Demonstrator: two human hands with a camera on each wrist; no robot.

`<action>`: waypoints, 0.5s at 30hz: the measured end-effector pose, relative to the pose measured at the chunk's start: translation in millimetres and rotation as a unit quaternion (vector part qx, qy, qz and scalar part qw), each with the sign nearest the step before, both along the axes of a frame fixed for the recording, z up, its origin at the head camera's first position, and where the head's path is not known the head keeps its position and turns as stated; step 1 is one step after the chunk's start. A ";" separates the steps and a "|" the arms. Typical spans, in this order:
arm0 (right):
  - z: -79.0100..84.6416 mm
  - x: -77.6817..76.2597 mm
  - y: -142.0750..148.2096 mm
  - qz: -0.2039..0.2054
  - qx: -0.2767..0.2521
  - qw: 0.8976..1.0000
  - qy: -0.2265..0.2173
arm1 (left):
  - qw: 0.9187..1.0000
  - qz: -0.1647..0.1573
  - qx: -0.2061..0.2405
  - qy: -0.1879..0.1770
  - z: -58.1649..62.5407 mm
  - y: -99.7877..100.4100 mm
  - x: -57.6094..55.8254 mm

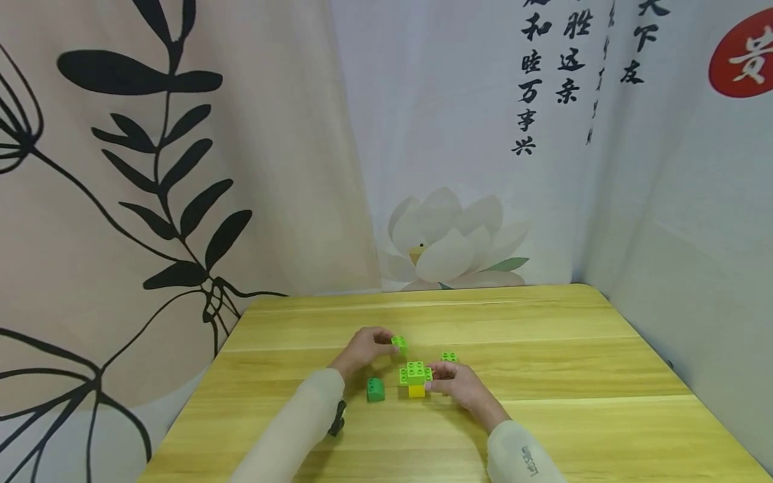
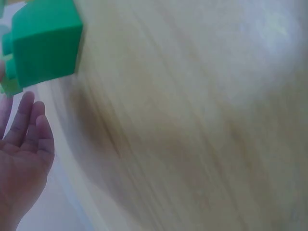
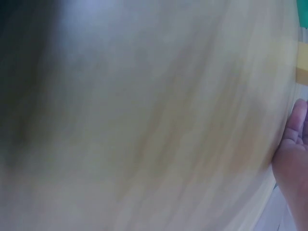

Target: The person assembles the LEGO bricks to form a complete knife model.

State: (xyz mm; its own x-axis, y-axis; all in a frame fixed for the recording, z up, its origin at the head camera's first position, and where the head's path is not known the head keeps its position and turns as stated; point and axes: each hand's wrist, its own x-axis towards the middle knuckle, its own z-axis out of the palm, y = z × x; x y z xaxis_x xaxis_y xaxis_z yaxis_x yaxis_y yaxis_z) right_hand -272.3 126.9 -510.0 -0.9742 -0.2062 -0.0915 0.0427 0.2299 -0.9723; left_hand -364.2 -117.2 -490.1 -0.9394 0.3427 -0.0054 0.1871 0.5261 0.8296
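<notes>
Between the fingertips of my left hand [image 1: 370, 347] is a lime-green toy brick [image 1: 399, 343], held up just behind a small stack. The stack has a yellow brick [image 1: 417, 391] at its base and lime-green bricks [image 1: 415, 371] on top, jutting out to both sides. My right hand [image 1: 460, 385] grips the stack's right side with thumb and fingers. A dark green brick [image 1: 375, 390] with a rounded top lies left of the stack; it looms large in the left wrist view, beside my left hand [image 2: 26, 149]. At the right wrist view's edge, the yellow brick [image 3: 302, 63] shows above my right hand [image 3: 292, 154].
Another lime-green brick [image 1: 449, 357] lies behind my right hand. The wooden table [image 1: 543, 335] ends at a printed curtain [image 1: 302, 168] at the back and a white curtain [image 1: 694, 235] on the right. A black device [image 1: 337, 419] sits at my left wrist.
</notes>
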 end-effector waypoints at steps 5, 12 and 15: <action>0.7 0.5 -0.2 -0.001 0.006 1.000 0.003 | 1.000 0.005 0.022 0.005 2.7 -9.5 -1.5; 1.1 1.0 -0.8 -0.003 0.009 1.000 0.000 | 0.999 0.022 0.020 0.012 5.4 -17.8 -2.1; 0.2 0.2 -1.1 -0.004 0.014 1.000 -0.001 | 0.999 0.024 0.026 0.014 7.5 -20.3 -0.4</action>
State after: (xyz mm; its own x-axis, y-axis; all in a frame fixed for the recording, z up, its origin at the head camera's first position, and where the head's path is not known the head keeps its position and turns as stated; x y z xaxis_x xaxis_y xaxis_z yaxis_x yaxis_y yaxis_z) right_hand -272.1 125.8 -509.9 -0.9757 -0.1960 -0.0983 0.0458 0.2561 -0.9656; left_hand -364.6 -137.6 -482.5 -0.9542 0.2968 0.0384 0.1869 0.4905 0.8512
